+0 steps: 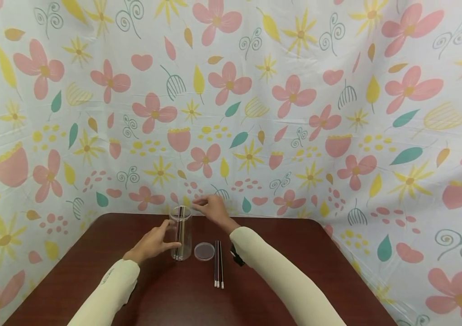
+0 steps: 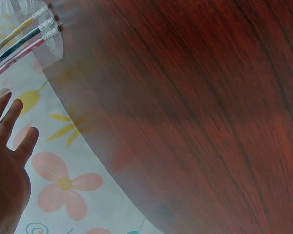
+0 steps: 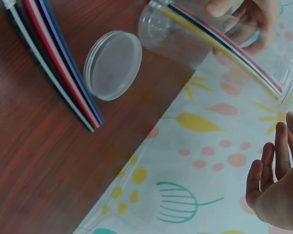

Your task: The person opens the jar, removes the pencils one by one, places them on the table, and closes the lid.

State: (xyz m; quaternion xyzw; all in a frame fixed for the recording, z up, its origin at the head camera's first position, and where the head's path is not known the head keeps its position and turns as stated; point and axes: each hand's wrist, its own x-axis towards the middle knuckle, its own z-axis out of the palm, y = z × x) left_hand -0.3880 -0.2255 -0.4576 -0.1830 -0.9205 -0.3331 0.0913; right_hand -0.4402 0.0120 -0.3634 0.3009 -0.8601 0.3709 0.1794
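My left hand (image 1: pixel 151 244) grips a clear plastic jar (image 1: pixel 188 242) that stands upright, thumb in front and fingers round its far side. Inside the jar lean three pencils (image 3: pixel 224 45), yellow, dark green and pink, their eraser ends at the bottom in the left wrist view. By the jar's open rim is my right hand (image 1: pixel 214 210), its fingers loosely bent with nothing between them. To the right of the jar a round clear lid (image 1: pixel 204 251) lies on the table. Beside the lid, three more pencils (image 1: pixel 218 265), blue, red and dark, lie side by side, white erasers toward me.
A dark reddish wooden table (image 1: pixel 165 294) carries everything. Behind its far edge and along both sides hangs a white cloth (image 1: pixel 231 108) printed with flowers and leaves. My right forearm reaches over the table just right of the loose pencils.
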